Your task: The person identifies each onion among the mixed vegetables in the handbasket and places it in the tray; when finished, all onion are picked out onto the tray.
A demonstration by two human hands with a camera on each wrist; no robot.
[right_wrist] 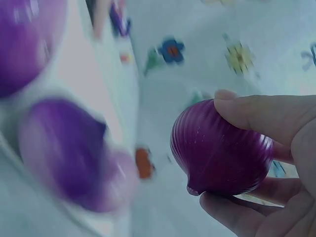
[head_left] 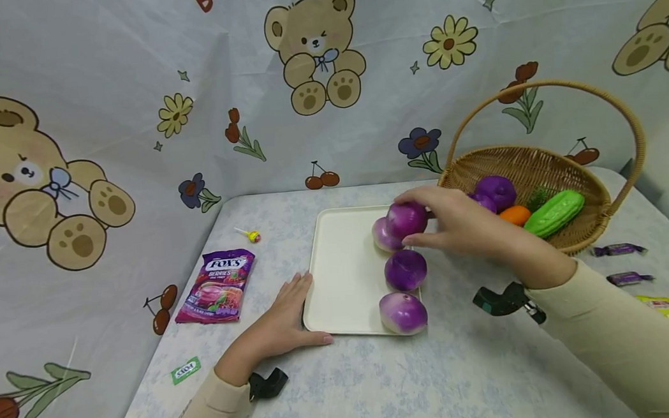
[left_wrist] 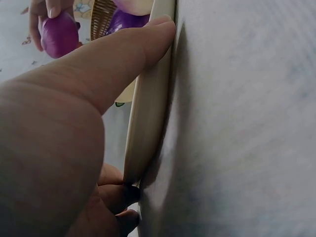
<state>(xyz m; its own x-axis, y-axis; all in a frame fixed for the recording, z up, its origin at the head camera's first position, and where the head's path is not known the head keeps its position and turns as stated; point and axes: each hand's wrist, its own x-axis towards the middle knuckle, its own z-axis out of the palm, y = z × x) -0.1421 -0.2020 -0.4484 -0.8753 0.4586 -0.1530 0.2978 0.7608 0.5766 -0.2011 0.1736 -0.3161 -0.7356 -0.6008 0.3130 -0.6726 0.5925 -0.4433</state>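
Note:
My right hand (head_left: 456, 221) holds a purple onion (head_left: 407, 220) over the right side of a cream tray (head_left: 338, 272). In the right wrist view, thumb and fingers curl round this onion (right_wrist: 222, 148), its pointed tip facing down. Along the tray's right edge sit a pale purple onion (head_left: 382, 237), a dark purple onion (head_left: 405, 270) and a purple-and-white onion (head_left: 403, 313). My left hand (head_left: 280, 318) rests at the tray's near left corner. Its thumb lies along the front rim and its fingers along the left side, touching the tray (left_wrist: 148, 108).
A wicker basket (head_left: 524, 159) with a tall handle stands at the back right, holding purple vegetables (head_left: 496, 193), a carrot (head_left: 515, 215) and a green gourd (head_left: 556, 213). A candy bag (head_left: 218, 286), lollipop (head_left: 250, 234) and green wrapper (head_left: 186, 370) lie left; purple-wrapped candies (head_left: 619, 250) lie right.

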